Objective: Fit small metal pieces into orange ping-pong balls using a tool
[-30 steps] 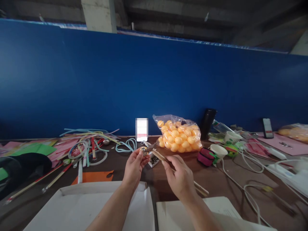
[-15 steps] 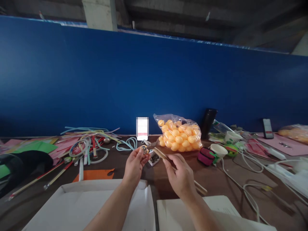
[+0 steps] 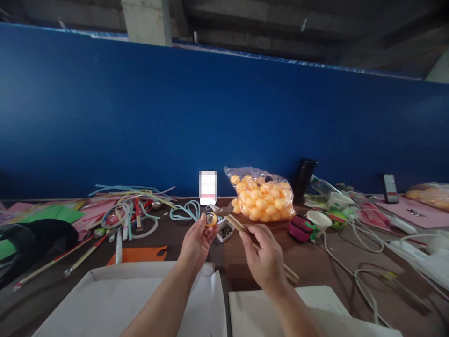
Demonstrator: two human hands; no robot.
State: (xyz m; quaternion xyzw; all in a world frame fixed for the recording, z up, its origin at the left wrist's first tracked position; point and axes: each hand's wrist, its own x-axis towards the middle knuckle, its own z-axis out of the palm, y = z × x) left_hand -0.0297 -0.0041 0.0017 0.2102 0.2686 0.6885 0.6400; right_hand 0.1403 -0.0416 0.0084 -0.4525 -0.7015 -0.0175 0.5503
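Observation:
My left hand [image 3: 197,241] pinches an orange plastic ball [image 3: 212,218] between thumb and fingers. The face turned toward me looks open, with small dark and shiny bits inside that I cannot make out. My right hand [image 3: 264,252] is closed around a pale wooden stick-like tool [image 3: 235,223]. Its front end points left toward the ball, a little apart from it, and its rear end sticks out below the palm. Behind and between the hands stands a small white box [image 3: 224,231] of small dark metal pieces.
A clear bag of orange balls [image 3: 261,196] leans near the blue partition [image 3: 210,107]. Left lie tangled tubes [image 3: 121,215] and coloured paper. A white tray [image 3: 140,299] and a notebook [image 3: 252,309] lie in front. Cups, a purple pouch [image 3: 300,228] and cables [image 3: 345,264] occupy the right.
My left hand has turned the ball slightly, so more of its orange shell shows. The wooden tool has shifted slightly right, away from the ball.

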